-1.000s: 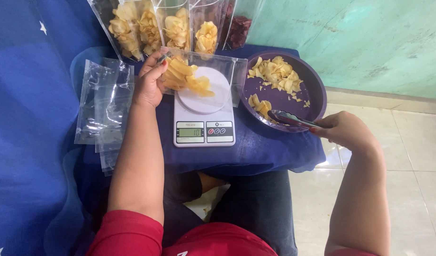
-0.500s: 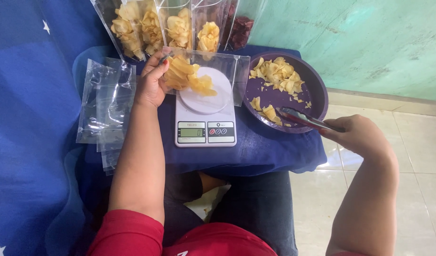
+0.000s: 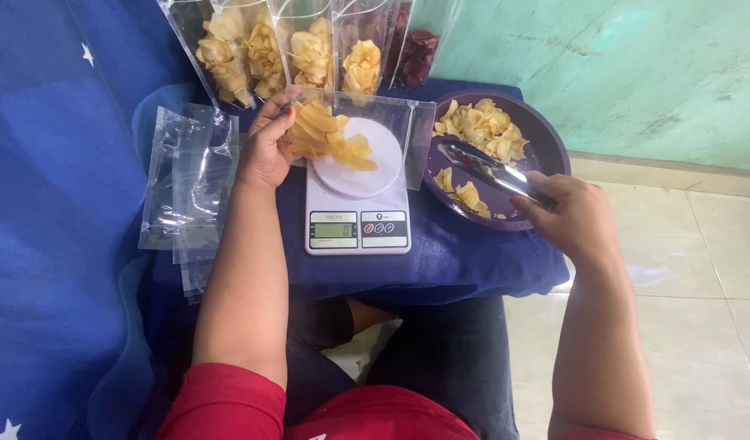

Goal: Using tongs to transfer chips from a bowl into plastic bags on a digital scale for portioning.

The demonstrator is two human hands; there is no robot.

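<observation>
- Clear plastic, empty pouches (image 3: 187,183), stacked flat on the blue cloth (image 3: 440,253) at far left.
- Left hand (image 3: 265,151), fingers closed on the edge of a clear pouch of yellow chips (image 3: 342,138), held tilted over the round white plate of the kitchen scale (image 3: 357,200).
- Behind, a row of filled pouches (image 3: 285,53) standing upright, yellow chips inside, one dark red at the right end.
- Purple bowl (image 3: 546,143) just right of the scale, loose chips (image 3: 481,126) heaped at its far side, a few nearer.
- Right hand (image 3: 570,216) gripping metal tongs (image 3: 485,167), tips over the bowl among the chips; whether the tips are pinched together, cannot tell.
</observation>
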